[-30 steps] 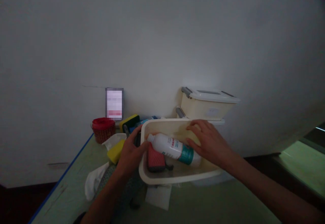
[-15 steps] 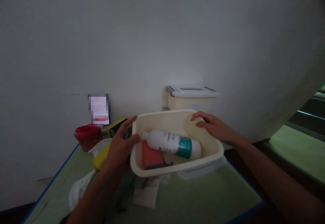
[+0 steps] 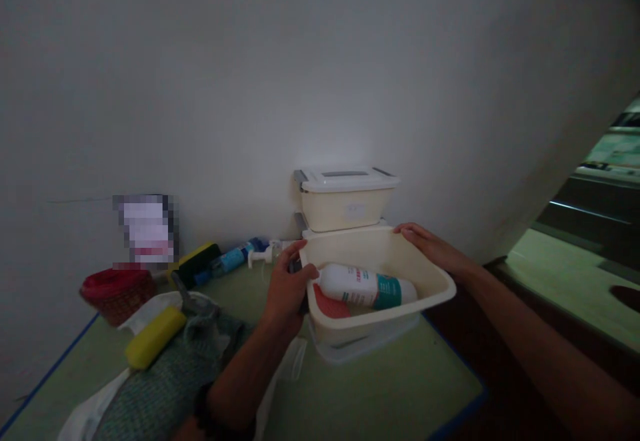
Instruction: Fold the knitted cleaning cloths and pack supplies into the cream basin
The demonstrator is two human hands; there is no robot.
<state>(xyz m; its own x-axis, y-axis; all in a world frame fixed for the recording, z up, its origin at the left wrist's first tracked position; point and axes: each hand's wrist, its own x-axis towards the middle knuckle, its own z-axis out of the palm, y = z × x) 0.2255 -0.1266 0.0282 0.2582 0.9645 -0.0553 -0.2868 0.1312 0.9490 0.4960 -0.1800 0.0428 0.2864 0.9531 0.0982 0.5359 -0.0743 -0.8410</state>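
A cream plastic storage bin [image 3: 430,301] is held between my two hands over the table. My left hand [image 3: 287,288] grips its left rim, thumb over the edge and fingers outside. The far right rim is in my right hand [image 3: 433,248], whose fingers curl over the edge. Inside, a white bottle [image 3: 357,284] with a green band lies on its side, its neck close to my left thumb. Under the bottle's neck end sits a red scrubbing sponge [image 3: 331,304], partly covered. A translucent piece [image 3: 345,353] shows beneath the bin.
Behind stands a lidded storage box [image 3: 345,208] against the wall. To the left on the green table [image 3: 350,401] are a red-lined basket [image 3: 120,294], a yellow sponge [image 3: 155,338], a greenish knitted cloth [image 3: 165,388], a blue bottle [image 3: 235,258], a white pump bottle [image 3: 267,254] and a blurred screen [image 3: 147,228].
My right hand has moved from above the bottle to the bin's far right rim and closed on it. The view has swung right, and the bin has shifted rightward on the table.
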